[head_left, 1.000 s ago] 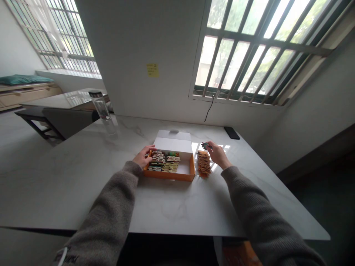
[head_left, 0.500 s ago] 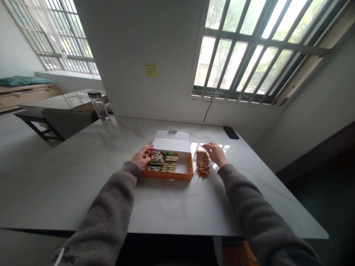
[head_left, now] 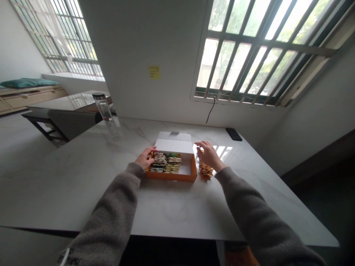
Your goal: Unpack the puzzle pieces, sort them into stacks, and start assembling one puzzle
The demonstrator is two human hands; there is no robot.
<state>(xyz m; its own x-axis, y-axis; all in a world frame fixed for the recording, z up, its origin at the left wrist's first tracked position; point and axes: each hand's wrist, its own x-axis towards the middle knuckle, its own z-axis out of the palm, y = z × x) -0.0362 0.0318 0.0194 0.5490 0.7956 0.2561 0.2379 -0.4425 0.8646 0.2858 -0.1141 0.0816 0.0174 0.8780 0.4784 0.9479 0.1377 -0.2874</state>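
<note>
An open orange box with a white lid folded back sits on the white marble table. Inside it, stacks of flat multicoloured pieces fill the left part. My left hand grips the box's left edge, fingers curled over the rim. Right of the box stands a tall stack of orange flat pieces. My right hand lies over the top of that stack, fingers spread, hiding its upper part. Both arms wear grey-brown knit sleeves.
A clear water bottle with a dark cap stands at the table's far left. A black phone lies at the far right near the wall, under a dangling cable. A yellow sticky note hangs on the wall. A bench stands at left.
My right hand, which pinched a dark piece above the orange stack, has come down over the stack's top with fingers spread. The left hand stays on the box edge.
</note>
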